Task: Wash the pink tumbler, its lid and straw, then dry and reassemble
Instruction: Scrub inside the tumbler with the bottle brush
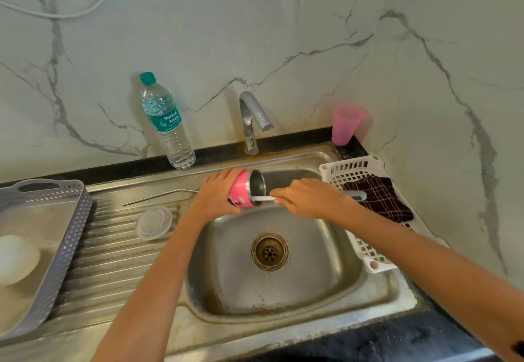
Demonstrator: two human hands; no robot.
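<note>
Right hand holds brush to the tumbler gripped in left hand.

Dull stainless sink, glossy pink tumbler, seemingly clear plastic lid

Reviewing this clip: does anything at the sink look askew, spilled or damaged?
Nothing stands out. The left hand holds the pink tumbler on its side over the sink while the right hand holds a brush at its mouth; lid and straw lie on the drainboard, nothing spilled.
</note>
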